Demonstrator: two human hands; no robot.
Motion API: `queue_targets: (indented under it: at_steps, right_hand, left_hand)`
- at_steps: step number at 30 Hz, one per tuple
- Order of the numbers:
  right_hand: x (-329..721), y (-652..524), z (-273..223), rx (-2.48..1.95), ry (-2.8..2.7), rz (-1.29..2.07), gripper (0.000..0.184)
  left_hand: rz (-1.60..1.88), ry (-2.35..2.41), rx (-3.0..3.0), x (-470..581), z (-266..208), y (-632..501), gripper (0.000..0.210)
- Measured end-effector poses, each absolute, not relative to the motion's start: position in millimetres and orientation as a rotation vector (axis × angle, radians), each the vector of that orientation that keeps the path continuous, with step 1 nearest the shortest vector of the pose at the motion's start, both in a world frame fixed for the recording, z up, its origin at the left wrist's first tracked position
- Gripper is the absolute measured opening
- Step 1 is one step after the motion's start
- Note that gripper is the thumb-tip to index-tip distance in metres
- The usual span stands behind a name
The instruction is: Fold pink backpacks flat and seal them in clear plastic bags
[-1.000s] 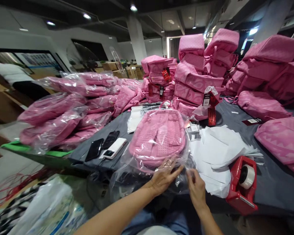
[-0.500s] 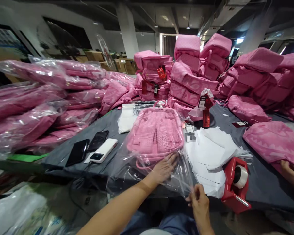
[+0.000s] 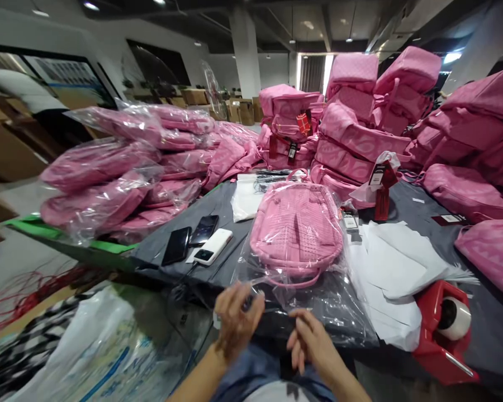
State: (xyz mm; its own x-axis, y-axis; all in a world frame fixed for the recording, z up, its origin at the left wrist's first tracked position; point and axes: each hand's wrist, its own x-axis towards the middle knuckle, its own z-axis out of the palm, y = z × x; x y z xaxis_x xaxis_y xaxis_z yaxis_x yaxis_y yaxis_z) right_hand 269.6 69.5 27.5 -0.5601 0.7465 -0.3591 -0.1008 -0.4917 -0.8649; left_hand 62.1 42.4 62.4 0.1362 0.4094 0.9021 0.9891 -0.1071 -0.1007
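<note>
A pink backpack (image 3: 297,229) lies on the dark-covered table inside a clear plastic bag (image 3: 335,307), its straps side up and its loop handle toward me. The loose mouth of the bag spreads over the near table edge. My left hand (image 3: 237,318) is at the near left part of the bag, fingers curled in a pinch, apparently on the plastic film. My right hand (image 3: 312,343) is just before the table edge, its fingers loosely bent and apart, holding nothing.
Left stand bagged pink backpacks (image 3: 109,162), two dark phones (image 3: 176,245) and a white power bank (image 3: 213,247). Right are white paper sheets (image 3: 406,257) and a red tape dispenser (image 3: 430,324). Unbagged backpacks (image 3: 352,123) are piled behind. A person (image 3: 29,92) is at far left.
My left hand has come off the backpack, back and left to the bag's edge. My right hand has let go of the plastic and moved left. The view has turned left.
</note>
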Motion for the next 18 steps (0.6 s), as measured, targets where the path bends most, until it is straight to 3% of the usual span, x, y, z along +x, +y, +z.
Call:
queue_targets:
  at_steps: [2, 5, 8, 11, 18]
  right_hand:
    - [257.9, 96.5, 50.7, -1.005, -1.157, 1.7, 0.058]
    - [277.8, 118.6, 70.9, -0.898, -1.415, 0.764, 0.027]
    - [300.6, 115.9, 68.6, -0.506, -1.97, 0.083, 0.027]
    - [291.8, 115.8, 58.5, -0.344, -2.347, -0.178, 0.035]
    - [257.1, 167.5, 53.5, -0.947, -2.157, -0.507, 0.054]
  left_hand:
    - [-0.882, -1.593, -1.481, 45.6, 70.0, 54.7, 0.038]
    - [-0.981, -1.639, -1.567, 18.9, 70.5, 48.6, 0.014]
    - [-1.14, -1.55, -1.663, 7.4, 62.4, 27.7, 0.012]
    - [-1.088, -1.58, -1.553, 16.9, 68.0, 24.2, 0.014]
    - [-1.288, -1.357, -1.791, 28.7, 87.6, 29.2, 0.049]
